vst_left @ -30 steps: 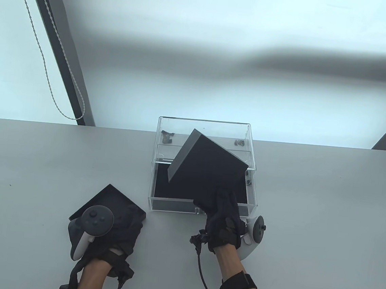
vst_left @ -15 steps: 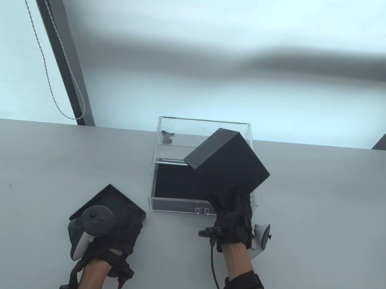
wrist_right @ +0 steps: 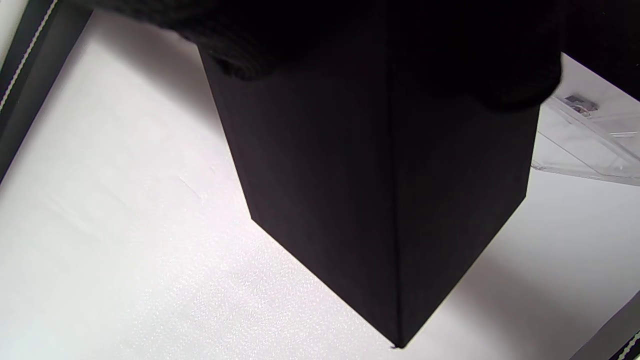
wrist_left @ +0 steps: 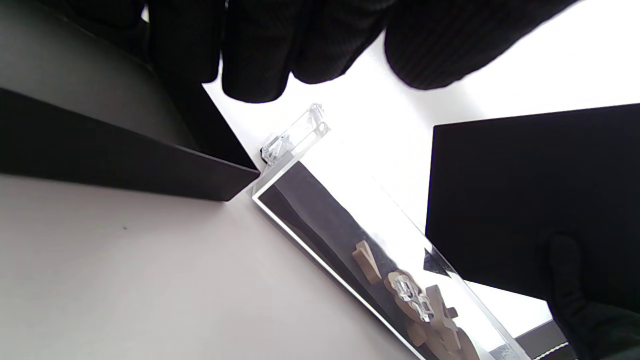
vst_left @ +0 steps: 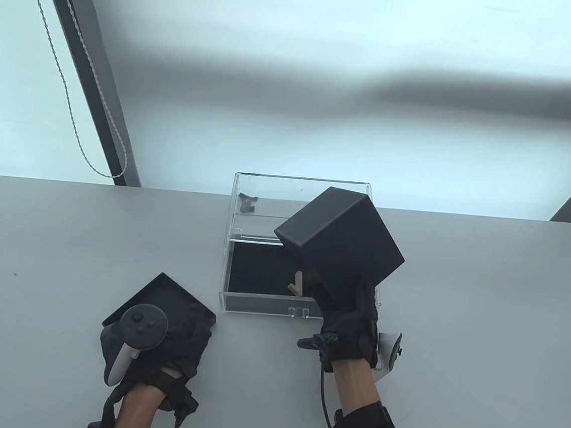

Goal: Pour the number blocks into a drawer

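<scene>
Two hands come in from the bottom edge of the table view. Nearest, at lower left, the left hand [vst_left: 180, 337] lies on the black lid [vst_left: 156, 295], which sits flat on the counter [vst_left: 480, 344]; its fingers [wrist_left: 257, 55] look loosely curled in the left wrist view, and I judge they pinch nothing, though the table view hides them partly. Lower right of centre, the right hand [vst_left: 348, 326] has its fingers clamped on the near end of the black box [vst_left: 341, 239]. That box is tilted, its closed bottom raised toward the upper right and its mouth, hidden from above, turned down and toward the lower left, over the drawer [vst_left: 256, 304]. So the drawer lies just below and left of the right fingers, and the right hand is plainly the nearer one to it. The drawer is clear acrylic with a dark floor, pulled out toward the bottom of the frame from its clear case [vst_left: 248, 182], its long axis running left to right. One tan block [vst_left: 298, 283] shows beside the box's lower edge; through the drawer front the left wrist view shows several tan number blocks [wrist_left: 425, 305] already inside, near its right end. Pouring seems under way; whether the box is empty cannot be told.
</scene>
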`<state>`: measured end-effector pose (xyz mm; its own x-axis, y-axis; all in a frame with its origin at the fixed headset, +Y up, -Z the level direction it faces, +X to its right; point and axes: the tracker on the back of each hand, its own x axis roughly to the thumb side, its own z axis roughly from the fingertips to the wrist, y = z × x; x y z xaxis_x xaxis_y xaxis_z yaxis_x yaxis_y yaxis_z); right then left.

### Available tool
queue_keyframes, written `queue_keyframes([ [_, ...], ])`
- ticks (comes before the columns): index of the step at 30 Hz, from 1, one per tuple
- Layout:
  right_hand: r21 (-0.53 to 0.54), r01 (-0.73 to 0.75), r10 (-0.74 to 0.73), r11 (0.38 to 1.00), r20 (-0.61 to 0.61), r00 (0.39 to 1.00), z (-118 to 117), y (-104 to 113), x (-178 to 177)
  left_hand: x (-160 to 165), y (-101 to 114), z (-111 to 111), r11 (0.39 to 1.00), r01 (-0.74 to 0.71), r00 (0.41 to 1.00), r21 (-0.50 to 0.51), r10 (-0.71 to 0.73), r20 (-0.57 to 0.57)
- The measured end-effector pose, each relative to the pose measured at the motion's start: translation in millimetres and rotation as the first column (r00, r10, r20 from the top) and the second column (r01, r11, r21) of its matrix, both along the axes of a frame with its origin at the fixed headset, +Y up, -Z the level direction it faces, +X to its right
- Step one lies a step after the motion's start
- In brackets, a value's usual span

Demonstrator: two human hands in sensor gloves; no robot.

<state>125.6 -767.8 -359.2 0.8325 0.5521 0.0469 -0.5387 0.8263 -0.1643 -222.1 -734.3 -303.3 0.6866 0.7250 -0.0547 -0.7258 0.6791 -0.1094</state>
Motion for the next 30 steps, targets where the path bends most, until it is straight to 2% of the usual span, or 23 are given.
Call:
queue_keyframes([
  [6, 0.037, -0.088, 0.089, 0.995, -0.025, 0.996, 1.9, 9.0, -2.6, -0.6, 0.5, 0.1, 1.0, -0.008, 1.0, 0.006, 0.008, 0.0],
  [12, 0.125, -0.265, 0.274, 0.956, -0.057, 0.96, 8.3, 27.0, -5.6, -1.5, 0.9, 0.3, 1.0, -0.02, 1.0, 0.01, 0.02, 0.0],
  [15, 0.201, -0.394, 0.413, 0.897, -0.06, 0.909, 13.8, 40.6, -4.1, -2.4, 2.4, 0.8, 0.999, -0.028, 1.0, 0.019, 0.028, -0.001],
  [19, 0.261, -0.544, 0.563, 0.798, -0.001, 0.826, 24.9, 59.8, 1.9, -3.1, 3.4, 1.2, 0.999, -0.037, 0.999, 0.026, 0.037, -0.001],
  [25, 0.338, -0.706, 0.724, 0.622, 0.096, 0.684, 41.6, 84.3, 22.4, -3.2, 3.6, 1.6, 0.999, -0.043, 0.999, 0.027, 0.043, 0.0],
  [30, 0.388, -0.808, 0.821, 0.444, 0.184, 0.54, 58.1, 97.8, 38.5, -3.3, 3.2, 1.7, 0.999, -0.041, 0.999, 0.025, 0.041, 0.0],
])
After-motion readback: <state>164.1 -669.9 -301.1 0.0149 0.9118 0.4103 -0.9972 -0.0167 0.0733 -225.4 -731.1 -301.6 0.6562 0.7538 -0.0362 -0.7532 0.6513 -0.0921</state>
